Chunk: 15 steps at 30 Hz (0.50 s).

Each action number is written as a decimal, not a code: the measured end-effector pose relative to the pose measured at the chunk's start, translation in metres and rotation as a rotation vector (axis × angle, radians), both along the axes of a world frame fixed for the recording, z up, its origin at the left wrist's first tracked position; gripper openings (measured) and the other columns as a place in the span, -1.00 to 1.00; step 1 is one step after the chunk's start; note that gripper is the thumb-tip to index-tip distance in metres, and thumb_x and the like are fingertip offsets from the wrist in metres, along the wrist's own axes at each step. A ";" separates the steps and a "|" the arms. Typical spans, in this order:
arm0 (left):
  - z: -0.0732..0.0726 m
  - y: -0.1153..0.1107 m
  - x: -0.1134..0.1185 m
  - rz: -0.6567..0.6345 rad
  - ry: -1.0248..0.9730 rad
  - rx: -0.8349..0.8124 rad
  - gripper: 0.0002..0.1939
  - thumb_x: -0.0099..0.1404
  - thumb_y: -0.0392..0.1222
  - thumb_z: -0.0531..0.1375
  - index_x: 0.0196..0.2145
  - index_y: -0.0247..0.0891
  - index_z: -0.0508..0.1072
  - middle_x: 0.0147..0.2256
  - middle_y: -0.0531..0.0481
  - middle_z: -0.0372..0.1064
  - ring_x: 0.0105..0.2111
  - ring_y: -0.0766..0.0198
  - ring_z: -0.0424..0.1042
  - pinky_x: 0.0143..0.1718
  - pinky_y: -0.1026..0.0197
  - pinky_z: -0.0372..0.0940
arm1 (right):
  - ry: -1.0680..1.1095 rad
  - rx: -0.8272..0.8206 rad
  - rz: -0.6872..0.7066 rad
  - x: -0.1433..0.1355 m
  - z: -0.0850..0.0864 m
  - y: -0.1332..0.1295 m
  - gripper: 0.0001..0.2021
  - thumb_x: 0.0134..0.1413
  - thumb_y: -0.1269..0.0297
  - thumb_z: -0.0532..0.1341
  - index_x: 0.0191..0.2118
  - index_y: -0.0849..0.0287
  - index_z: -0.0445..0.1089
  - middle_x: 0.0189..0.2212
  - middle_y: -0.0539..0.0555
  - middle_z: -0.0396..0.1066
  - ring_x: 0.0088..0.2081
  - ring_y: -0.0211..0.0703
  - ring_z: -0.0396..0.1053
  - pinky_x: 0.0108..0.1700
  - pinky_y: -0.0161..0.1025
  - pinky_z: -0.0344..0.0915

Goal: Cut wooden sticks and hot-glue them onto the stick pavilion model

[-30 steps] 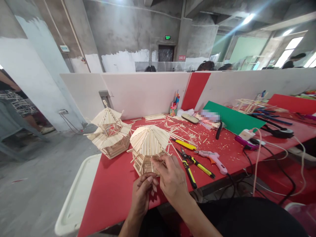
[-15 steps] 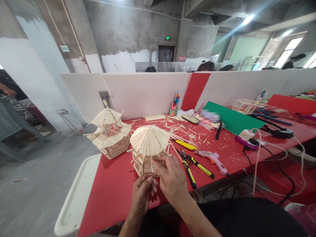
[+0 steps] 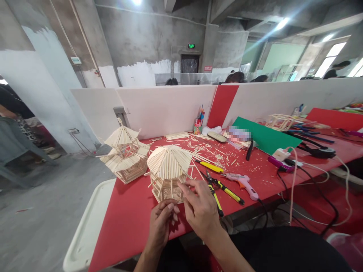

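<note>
In front of me a small pavilion model (image 3: 169,162) made of thin wooden sticks stands on the red tabletop, its roof built of sticks fanned round a peak. My left hand (image 3: 162,221) is at the model's front base, thumb and fingertips pinched together; what they hold, if anything, is too small to see. Beside the model's right side, below the roof edge, is my right hand (image 3: 200,206). Its fingers are bent in towards the thumb, and I cannot make out anything in them. A two-tiered stick pavilion (image 3: 124,155) stands further left.
Right of the model lie yellow-and-black pliers (image 3: 227,190), a yellow cutter knife (image 3: 211,167) and a pink glue gun (image 3: 244,185) with its cord. Loose sticks (image 3: 177,136) and scraps cover the back. A pen cup (image 3: 197,128), green board (image 3: 263,136) and power strip (image 3: 279,164) stand beyond.
My right hand has shifted slightly right, its fingertips drawing back from the front of the model. My left hand keeps nearly the same place. The whole view has shifted a little.
</note>
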<state>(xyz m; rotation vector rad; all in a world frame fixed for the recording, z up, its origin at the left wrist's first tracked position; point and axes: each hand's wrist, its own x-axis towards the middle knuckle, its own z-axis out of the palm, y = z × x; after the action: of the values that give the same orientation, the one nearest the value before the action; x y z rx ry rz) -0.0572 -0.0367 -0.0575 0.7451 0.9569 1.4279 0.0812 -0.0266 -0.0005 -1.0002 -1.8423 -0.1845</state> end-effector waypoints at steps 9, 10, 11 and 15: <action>0.027 -0.037 0.004 0.164 0.259 0.133 -0.67 -0.01 -0.14 0.37 -0.23 -0.23 0.58 -0.58 0.04 0.41 -0.68 0.41 0.24 -0.67 0.37 0.18 | 0.066 -0.131 0.304 0.023 0.007 -0.028 -0.66 0.00 0.42 0.11 -0.06 0.11 0.39 -0.29 0.09 0.29 -0.23 -0.15 0.27 -0.24 -0.18 0.29; 0.034 -0.041 0.006 0.184 0.318 0.166 -0.67 0.00 -0.15 0.36 -0.22 -0.20 0.58 -0.54 0.01 0.44 -0.65 0.38 0.28 -0.62 0.34 0.23 | 0.092 -0.162 0.355 0.025 0.009 -0.032 -0.69 0.01 0.41 0.11 -0.09 0.12 0.40 -0.30 0.08 0.29 -0.24 -0.16 0.27 -0.25 -0.19 0.29; 0.040 -0.043 0.008 0.187 0.377 0.217 -0.74 0.00 -0.17 0.36 -0.28 -0.19 0.61 -0.48 -0.03 0.48 -0.63 0.35 0.32 -0.60 0.32 0.26 | 0.122 -0.191 0.399 0.025 0.010 -0.035 -0.71 0.03 0.41 0.10 -0.11 0.13 0.40 -0.31 0.08 0.28 -0.24 -0.16 0.27 -0.26 -0.19 0.29; 0.059 -0.048 0.020 0.156 0.491 0.371 -0.89 0.05 -0.22 0.31 -0.41 -0.15 0.63 -0.54 -0.04 0.48 -0.65 0.27 0.36 -0.63 0.27 0.28 | 0.221 -0.285 0.517 0.030 0.012 -0.044 -0.75 0.11 0.39 0.06 -0.13 0.12 0.41 -0.33 0.08 0.28 -0.23 -0.17 0.28 -0.23 -0.20 0.29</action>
<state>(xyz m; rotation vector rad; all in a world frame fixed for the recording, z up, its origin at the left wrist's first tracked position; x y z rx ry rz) -0.0373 -0.0843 0.0014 1.3657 1.1521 1.6170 0.1108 -0.0708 0.0114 -0.6653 -1.8851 0.4921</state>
